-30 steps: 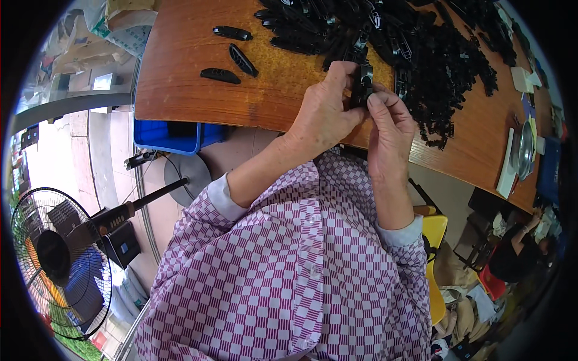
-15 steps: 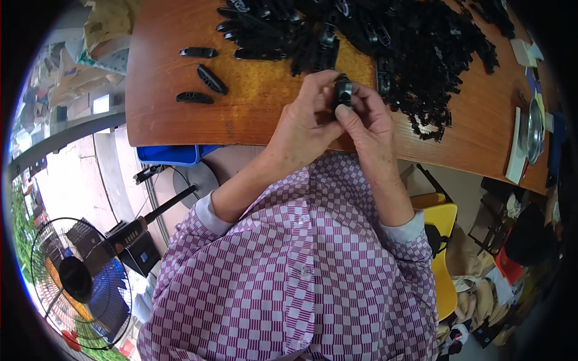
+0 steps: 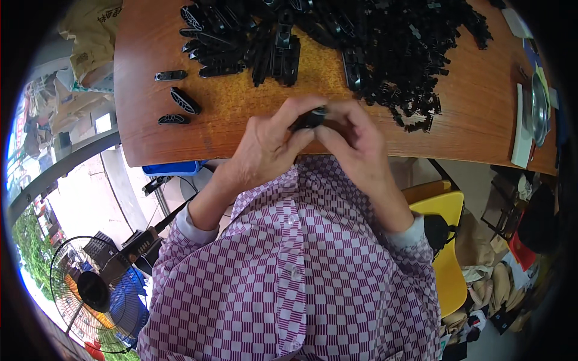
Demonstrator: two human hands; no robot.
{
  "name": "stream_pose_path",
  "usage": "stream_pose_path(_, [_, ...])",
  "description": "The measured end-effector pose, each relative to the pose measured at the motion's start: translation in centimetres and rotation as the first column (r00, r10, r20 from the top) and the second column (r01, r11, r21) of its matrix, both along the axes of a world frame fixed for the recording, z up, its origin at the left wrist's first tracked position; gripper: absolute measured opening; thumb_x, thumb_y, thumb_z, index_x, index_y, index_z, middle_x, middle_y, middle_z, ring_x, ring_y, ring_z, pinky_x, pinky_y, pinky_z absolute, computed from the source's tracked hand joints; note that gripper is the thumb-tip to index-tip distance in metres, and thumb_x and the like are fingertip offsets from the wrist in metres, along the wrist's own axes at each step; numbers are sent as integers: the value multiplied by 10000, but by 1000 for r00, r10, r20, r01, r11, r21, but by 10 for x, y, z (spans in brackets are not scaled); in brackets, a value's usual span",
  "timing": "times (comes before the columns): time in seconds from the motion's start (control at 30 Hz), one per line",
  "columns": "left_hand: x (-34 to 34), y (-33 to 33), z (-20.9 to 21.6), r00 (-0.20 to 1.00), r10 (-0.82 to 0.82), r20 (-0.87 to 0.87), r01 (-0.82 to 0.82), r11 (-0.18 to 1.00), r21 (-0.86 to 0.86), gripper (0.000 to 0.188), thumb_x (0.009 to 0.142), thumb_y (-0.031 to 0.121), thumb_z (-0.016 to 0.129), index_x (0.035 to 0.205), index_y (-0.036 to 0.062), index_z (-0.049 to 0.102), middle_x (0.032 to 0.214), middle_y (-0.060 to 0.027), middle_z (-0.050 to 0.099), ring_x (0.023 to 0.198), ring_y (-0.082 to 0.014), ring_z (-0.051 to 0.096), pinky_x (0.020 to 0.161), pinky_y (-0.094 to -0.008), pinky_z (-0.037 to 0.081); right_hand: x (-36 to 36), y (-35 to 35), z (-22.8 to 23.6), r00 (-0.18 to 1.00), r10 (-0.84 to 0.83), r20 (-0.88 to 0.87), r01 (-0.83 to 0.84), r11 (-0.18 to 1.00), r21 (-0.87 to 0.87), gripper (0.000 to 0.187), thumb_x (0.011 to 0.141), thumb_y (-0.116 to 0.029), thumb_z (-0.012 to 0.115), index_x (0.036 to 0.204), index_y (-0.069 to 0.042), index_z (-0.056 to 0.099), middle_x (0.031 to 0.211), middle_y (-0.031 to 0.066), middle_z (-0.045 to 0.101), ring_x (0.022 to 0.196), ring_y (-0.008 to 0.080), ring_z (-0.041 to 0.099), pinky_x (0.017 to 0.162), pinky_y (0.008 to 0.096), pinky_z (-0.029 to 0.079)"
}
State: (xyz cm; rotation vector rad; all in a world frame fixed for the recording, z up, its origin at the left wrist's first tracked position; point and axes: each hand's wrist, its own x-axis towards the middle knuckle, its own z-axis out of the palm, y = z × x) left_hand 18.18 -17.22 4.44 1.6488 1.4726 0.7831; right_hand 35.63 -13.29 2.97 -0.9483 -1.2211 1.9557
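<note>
A small black plastic part (image 3: 310,117) is pinched between the fingertips of both hands, just over the near edge of the wooden table (image 3: 475,114). My left hand (image 3: 265,144) grips it from the left, thumb on top. My right hand (image 3: 355,141) closes on it from the right. Most of the part is hidden by my fingers. A big heap of black plastic parts (image 3: 361,42) lies beyond my hands.
Three finished black oval pieces (image 3: 180,99) lie apart at the table's left. A metal bowl (image 3: 537,108) sits on a white tray at the right. Below are a blue crate (image 3: 174,168), a floor fan (image 3: 96,292) and a yellow chair (image 3: 442,240).
Both hands, with the black part between them, have drawn back from the heap toward my body and the table's near edge. The view has shifted, so the table sits higher in the picture.
</note>
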Motion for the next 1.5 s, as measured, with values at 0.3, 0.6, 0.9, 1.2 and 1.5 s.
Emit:
stream_pose_path(0.3, [-142, -27, 15, 667, 483, -568, -461, 866, 194, 231, 897, 211, 542, 1115, 134, 558, 981, -102, 642, 880, -313, 623, 727, -384, 476, 77, 17, 2, 176, -666, 725, -574, 529, 625, 213, 795, -249, 696, 934, -111, 612, 986, 42, 586, 950, 249, 549, 792, 396, 398])
stream_pose_path(0.6, [-146, -18, -6, 507, 506, -698, -52, 826, 561, 258, 812, 177, 618, 1068, 146, 621, 1036, -38, 565, 1014, -211, 526, 850, -357, 404, 78, 26, -7, 461, -565, 684, -193, 688, 699, 76, 893, -105, 599, 957, -65, 587, 912, 45, 579, 808, 154, 557, 709, 305, 440])
stream_pose_path(0.9, [-115, 21, -40, 603, 361, -712, 172, 812, 557, 259, 768, -13, 580, 1019, 51, 565, 951, -56, 529, 929, -234, 532, 794, -348, 473, 26, 29, 1, 888, -190, -420, -19, 895, -445, 209, 909, 12, 531, 1107, -44, 566, 1005, 147, 595, 853, 174, 594, 733, 246, 540])
stream_pose_path(1.2, [-74, -11, -37, 852, 386, 353, -446, 889, 105, 247, 876, 153, 614, 1079, 24, 560, 923, -37, 645, 838, -153, 621, 699, -293, 516, 1, 10, 12, 959, -159, -234, 80, 945, -316, 142, 895, -50, 593, 1035, -58, 579, 966, 98, 620, 813, 154, 613, 687, 236, 539])
stream_pose_path(1.5, [-32, -29, -34, 256, 298, 920, 4, 951, -310, 290, 939, 198, 563, 1182, 40, 570, 936, -13, 638, 793, -69, 611, 648, -205, 488, -25, -5, 33, 953, -42, 299, -120, 856, 503, 111, 872, -2, 602, 977, -36, 601, 959, 50, 581, 855, 136, 576, 701, 234, 459])
